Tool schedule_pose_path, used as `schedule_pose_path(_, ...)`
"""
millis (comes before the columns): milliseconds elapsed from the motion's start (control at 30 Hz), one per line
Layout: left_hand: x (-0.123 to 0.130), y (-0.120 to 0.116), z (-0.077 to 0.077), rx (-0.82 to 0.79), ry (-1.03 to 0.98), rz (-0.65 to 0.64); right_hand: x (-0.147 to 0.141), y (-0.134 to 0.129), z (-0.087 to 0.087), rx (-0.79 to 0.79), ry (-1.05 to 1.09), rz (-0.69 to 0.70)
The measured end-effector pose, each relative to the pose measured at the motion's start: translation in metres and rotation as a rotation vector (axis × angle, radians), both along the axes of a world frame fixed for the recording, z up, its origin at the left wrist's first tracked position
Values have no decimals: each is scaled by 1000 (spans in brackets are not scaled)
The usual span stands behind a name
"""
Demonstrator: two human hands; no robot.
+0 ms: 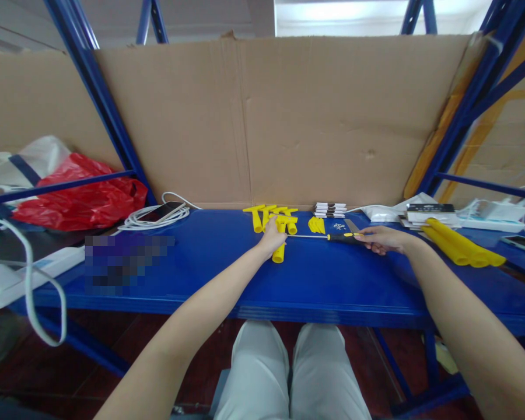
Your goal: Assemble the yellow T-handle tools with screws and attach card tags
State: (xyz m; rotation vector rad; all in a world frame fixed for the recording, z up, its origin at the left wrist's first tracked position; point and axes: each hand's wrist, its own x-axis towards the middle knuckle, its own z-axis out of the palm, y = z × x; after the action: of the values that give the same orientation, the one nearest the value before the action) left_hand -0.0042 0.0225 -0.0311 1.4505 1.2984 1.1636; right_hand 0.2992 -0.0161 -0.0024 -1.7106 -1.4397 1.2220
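My left hand (273, 238) is closed around a yellow T-shaped scraper-like tool (279, 253), its tube handle pointing toward me. In my right hand (384, 239) is a screwdriver (346, 238) with a black and yellow handle. Its metal shaft lies level and reaches left to the yellow tool; the tip is hidden at my left fingers. Just behind my left hand lie several more yellow T-shaped tools (256, 219). Beyond the screwdriver are flat yellow pieces (317, 226), small screws (339, 226) and a flat metal blade (351, 225).
Small white boxes (330, 210) are stacked against the cardboard panel (306, 122). Yellow tubes (461, 245) lie right, near a power strip (490, 221). Left are a coiled white cable (157, 219), a red plastic bag (85, 192) and blue frame posts (100, 99). The blue table's front edge (297, 315) is above my knees.
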Motion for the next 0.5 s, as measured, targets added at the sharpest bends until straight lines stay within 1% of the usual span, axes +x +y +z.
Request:
schedule_pose_path(100,1,1,-2,19,15,19,-1,-1,2,-9,-44,-35)
schedule_pose_path(200,1,1,-2,16,16,19,1,1,3,48,-48,-80)
schedule_pose_path(300,2,0,-2,14,16,26,3,6,0,171,-40,-135)
schedule_pose_path(500,5,-4,-1,27,23,62,0,25,-3,501,-69,-295)
